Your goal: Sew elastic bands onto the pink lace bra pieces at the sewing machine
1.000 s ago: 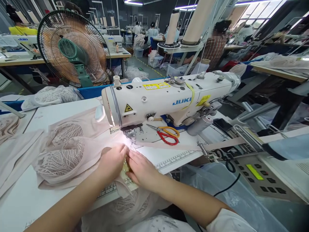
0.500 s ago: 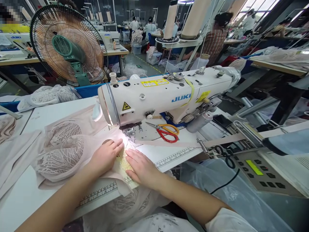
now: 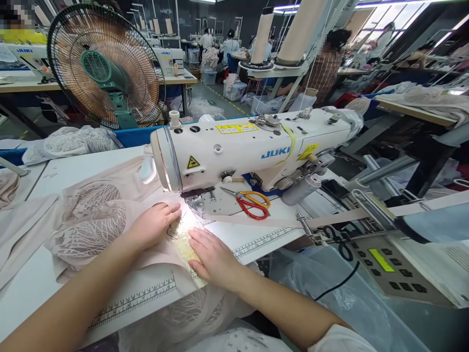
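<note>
A pale pink bra with lace cups (image 3: 97, 227) lies on the white sewing table, its cloth running to the needle end of a white sewing machine (image 3: 223, 151). On the cloth just in front of the needle area rests my left hand (image 3: 156, 225), fingers extended and pressing down; its thumb is partly hidden. My right hand (image 3: 212, 252) lies flat at the table's front edge, fingers stretched out. Between the hands shows a yellowish speckled patch (image 3: 185, 244), brightly lit by the machine lamp. Scissors with red and orange handles (image 3: 252, 203) lie on the machine bed.
A large fan (image 3: 106, 68) stands behind the table at left. Thread cones (image 3: 263, 36) rise behind the machine. A grey cone (image 3: 302, 188) and a control panel (image 3: 388, 266) are at right. More lace garments (image 3: 190, 313) hang below the front edge. Other people sit farther back.
My left hand has drawn slightly left and away from my right hand, uncovering more of the yellowish patch. My right hand stays nearly in place. The view has shifted a little.
</note>
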The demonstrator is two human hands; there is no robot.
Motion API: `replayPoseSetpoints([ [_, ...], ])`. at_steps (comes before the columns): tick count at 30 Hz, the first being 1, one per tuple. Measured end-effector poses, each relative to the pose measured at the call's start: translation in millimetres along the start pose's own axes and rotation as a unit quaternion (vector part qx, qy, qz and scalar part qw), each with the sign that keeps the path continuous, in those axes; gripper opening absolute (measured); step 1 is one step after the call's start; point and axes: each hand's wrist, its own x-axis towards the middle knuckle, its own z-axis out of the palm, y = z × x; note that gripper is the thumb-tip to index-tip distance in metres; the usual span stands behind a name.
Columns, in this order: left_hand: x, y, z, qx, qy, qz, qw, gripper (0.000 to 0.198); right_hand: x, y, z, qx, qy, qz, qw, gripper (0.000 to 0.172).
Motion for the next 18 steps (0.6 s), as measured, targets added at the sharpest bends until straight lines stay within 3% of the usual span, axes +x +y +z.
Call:
replayPoseSetpoints([
  [11, 10.4, -10.7, -2.8, 0.055, 0.000, -0.029, 0.998, 0.048, 7.9, -6.1, -2.9, 0.002, 0.015, 0.026, 1.000, 0.033],
  [15, 2.3, -12.6, -1.4, 0.070, -0.004, -0.067, 0.995, 0.047, 21.2, -20.8, -8.4, -0.022, -0.053, 0.072, 0.996, 0.033],
  [18, -18.0, -13.8, -1.5, 0.082, 0.006, -0.085, 0.993, 0.045, 30.0, -30.8, -17.8, -0.029, -0.105, 0.083, 0.991, 0.030],
])
